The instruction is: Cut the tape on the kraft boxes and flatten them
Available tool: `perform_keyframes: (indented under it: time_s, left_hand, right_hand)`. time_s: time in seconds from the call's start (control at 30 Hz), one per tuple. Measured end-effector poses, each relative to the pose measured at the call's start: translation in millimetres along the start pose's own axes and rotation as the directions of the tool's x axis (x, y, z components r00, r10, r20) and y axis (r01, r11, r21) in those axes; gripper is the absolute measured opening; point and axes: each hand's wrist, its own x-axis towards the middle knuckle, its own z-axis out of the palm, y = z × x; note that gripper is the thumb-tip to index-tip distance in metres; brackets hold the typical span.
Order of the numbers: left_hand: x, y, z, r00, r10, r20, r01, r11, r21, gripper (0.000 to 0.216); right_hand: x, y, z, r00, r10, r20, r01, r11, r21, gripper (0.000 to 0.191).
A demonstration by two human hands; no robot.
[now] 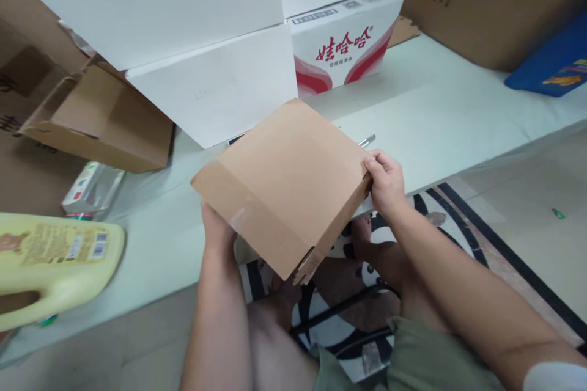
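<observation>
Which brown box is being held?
The shallow carton in the middle: right hand on its right corner, left hand partly hidden beneath its left side. Brown boxes at left and upper right touch neither hand.

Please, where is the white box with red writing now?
In the head view, the red-lettered box stands on the table, upper right of centre, beyond the held cardboard box and just right of a plain white box.

Red 娃哈哈® lettering [343, 46] on a white-and-red carton [342, 76], smaller 饮用纯净水 line [340, 63] beneath
</observation>
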Motion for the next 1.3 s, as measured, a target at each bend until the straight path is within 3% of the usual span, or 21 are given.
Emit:
perform_keyframes:
  time_s: [0.23, 0.37, 0.47, 0.57, 0.73, 0.83, 0.97, 1.03, 1.13, 1.3]
  left_hand:
    - [-7.8, 20.0, 13.5, 0.984, -0.117, -0.134, 0.075, 0.955, -0.288, 0.033]
    - [-2.8, 16.7, 9.0, 0.987, -0.144, -0.074, 0.112, 0.938, -0.328, 0.035]
    - [-0.2, 15.0, 8.1, 0.986, -0.164, -0.006, 0.153, 0.930, -0.334, 0.036]
    - [-1.8, 19.1, 11.6, 0.991, -0.130, 0.033, 0.133, 0.937, -0.323, 0.044]
    - [-10.2, 28.4, 15.8, 0.998, -0.019, 0.063, 0.044, 0.904, -0.425, 0.061]
    - [-12.3, 26.9, 16.1, 0.986, -0.154, -0.057, 0.104, 0.853, -0.511, 0.040]
    - [-12.7, 28.1, 18.2, 0.912, -0.385, -0.145, 0.240, 0.784, -0.573, 0.021]
    - [-14.1, 34.0, 20.8, 0.902, -0.417, -0.110, 0.278, 0.757, -0.592, 0.015]
    - [-17.6, 45.8, 25.5, 0.898, -0.440, -0.010, 0.359, 0.745, -0.562, 0.019]
    - [-21.3, 56.6, 30.5, 0.884, -0.466, 0.023, 0.416, 0.764, -0.493, 0.024]
  right_hand:
    - [5.4, 1.5, -0.6, 0.997, 0.039, -0.063, -0.040, 0.999, -0.018, 0.028]
    - [7.8, 9.5, -2.5, 0.995, 0.016, -0.099, -0.020, 0.999, -0.035, 0.033]
    - [5.6, 13.7, 0.2, 0.986, 0.150, 0.078, -0.157, 0.984, 0.080, 0.048]
    - [-0.4, 10.5, 6.8, 0.904, 0.288, 0.315, -0.350, 0.922, 0.163, 0.057]
    - [-9.9, -1.9, 17.1, 0.898, 0.324, 0.297, -0.408, 0.866, 0.289, 0.053]
    - [-18.0, -7.7, 21.2, 0.888, 0.378, 0.260, -0.448, 0.839, 0.309, 0.052]
    - [-32.4, -19.3, 20.9, 0.857, 0.414, 0.306, -0.503, 0.798, 0.331, 0.060]
    - [-39.0, -25.0, 12.4, 0.861, 0.406, 0.307, -0.498, 0.797, 0.341, 0.059]
    - [-45.6, -28.8, -20.3, 0.894, 0.407, 0.190, -0.449, 0.821, 0.354, 0.055]
    - [-36.8, -34.7, -119.8, 0.945, 0.295, -0.141, -0.252, 0.932, 0.259, 0.051]
